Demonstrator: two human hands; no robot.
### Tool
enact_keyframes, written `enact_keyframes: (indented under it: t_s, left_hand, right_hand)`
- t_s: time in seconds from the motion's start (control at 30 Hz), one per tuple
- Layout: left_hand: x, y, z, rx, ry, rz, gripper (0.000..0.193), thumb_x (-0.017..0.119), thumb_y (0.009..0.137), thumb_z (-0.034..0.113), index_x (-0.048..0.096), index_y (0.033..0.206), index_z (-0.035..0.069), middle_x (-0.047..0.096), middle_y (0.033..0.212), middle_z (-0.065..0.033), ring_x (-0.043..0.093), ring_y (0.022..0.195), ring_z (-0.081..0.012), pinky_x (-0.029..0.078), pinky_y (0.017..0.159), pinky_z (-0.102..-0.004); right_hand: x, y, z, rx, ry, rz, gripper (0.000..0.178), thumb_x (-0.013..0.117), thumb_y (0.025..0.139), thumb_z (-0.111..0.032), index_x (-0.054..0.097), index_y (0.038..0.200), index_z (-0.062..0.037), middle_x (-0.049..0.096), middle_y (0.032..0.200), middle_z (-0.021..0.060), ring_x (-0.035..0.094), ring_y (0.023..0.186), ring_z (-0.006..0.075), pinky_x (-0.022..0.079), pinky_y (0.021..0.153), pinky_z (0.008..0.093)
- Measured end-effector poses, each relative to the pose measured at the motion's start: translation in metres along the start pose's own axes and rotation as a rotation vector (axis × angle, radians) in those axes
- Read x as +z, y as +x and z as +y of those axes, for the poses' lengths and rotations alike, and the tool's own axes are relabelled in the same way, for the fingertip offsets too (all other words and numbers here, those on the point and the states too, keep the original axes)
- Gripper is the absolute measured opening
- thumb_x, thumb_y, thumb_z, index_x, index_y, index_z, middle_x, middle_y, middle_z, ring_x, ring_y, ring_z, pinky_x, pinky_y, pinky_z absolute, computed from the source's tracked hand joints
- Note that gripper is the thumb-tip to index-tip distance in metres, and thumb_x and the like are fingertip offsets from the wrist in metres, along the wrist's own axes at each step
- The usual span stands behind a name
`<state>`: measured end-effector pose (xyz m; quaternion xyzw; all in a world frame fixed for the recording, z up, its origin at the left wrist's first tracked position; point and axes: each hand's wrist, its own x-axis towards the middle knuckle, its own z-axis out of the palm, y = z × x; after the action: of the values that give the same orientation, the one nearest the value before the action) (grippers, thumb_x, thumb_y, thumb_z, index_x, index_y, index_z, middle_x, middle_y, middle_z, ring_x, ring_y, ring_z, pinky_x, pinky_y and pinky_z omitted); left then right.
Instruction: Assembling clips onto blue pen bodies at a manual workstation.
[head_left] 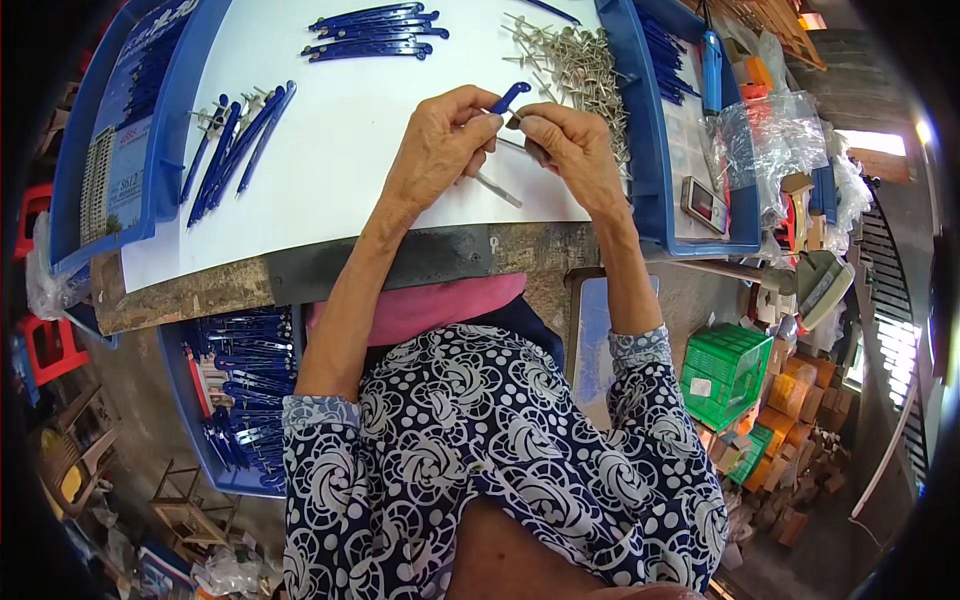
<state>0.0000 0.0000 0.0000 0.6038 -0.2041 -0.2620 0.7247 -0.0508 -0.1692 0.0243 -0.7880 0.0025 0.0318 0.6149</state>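
My left hand [440,145] is closed in a pinch on a slim blue strip [511,97], whose rounded end sticks up past the fingertips. Close beside it, my right hand [570,150] pinches a small metal piece [514,121], mostly covered by the fingers. A flat silver metal end [498,190] shows below my left hand; I cannot tell what it belongs to. Beyond my right hand spreads a heap of round-headed metal pins [580,75]. Several like blue strips [375,32] lie in a stack at the far middle, and more strips with pins [240,150] lie at the left.
White sheeting [330,190] covers the worktable. Blue trays flank it, left [165,150] and right [650,190]; the right one holds a small handheld device [704,205]. A bin of blue strips [245,390] sits below left. A green crate [725,375] stands at the lower right.
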Motion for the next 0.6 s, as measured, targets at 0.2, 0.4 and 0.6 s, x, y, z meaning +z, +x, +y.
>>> enact_keyframes:
  t_s: [0.2, 0.4, 0.6]
  left_hand:
    - [-0.011, -0.010, 0.013, -0.015, -0.292, -0.068, 0.026, 0.049, 0.086, 0.012, 0.052, 0.106, -0.004, 0.059, 0.070, -0.0107, 0.051, 0.047, -0.0085, 0.037, 0.036, -0.0166]
    - [-0.019, -0.012, 0.033, 0.066, -0.285, -0.073, 0.034, 0.046, 0.089, 0.026, 0.054, 0.105, -0.002, 0.062, 0.075, -0.0113, 0.043, 0.046, -0.0043, 0.027, 0.035, -0.0134]
    - [-0.019, -0.004, 0.040, 0.252, -0.033, 0.010, 0.042, 0.045, 0.089, 0.034, 0.046, 0.121, 0.005, 0.064, 0.081, -0.0058, 0.033, 0.053, -0.0013, 0.025, 0.043, -0.0142]
  right_hand:
    - [0.009, 0.003, 0.008, -0.219, -0.397, 0.271, 0.012, 0.058, 0.083, -0.011, 0.062, 0.086, -0.0004, 0.052, 0.058, 0.0008, 0.045, 0.051, 0.0064, 0.036, 0.045, 0.0216]
    - [0.015, -0.001, -0.012, -0.266, -0.669, 0.024, 0.011, 0.056, 0.080, -0.007, 0.060, 0.087, 0.0009, 0.060, 0.066, 0.0116, 0.056, 0.053, 0.0159, 0.042, 0.050, 0.0265]
    - [0.024, -0.005, -0.037, -0.342, -0.557, -0.060, 0.014, 0.056, 0.082, -0.008, 0.060, 0.088, 0.0030, 0.061, 0.069, 0.0085, 0.055, 0.054, 0.0135, 0.041, 0.049, 0.0255]
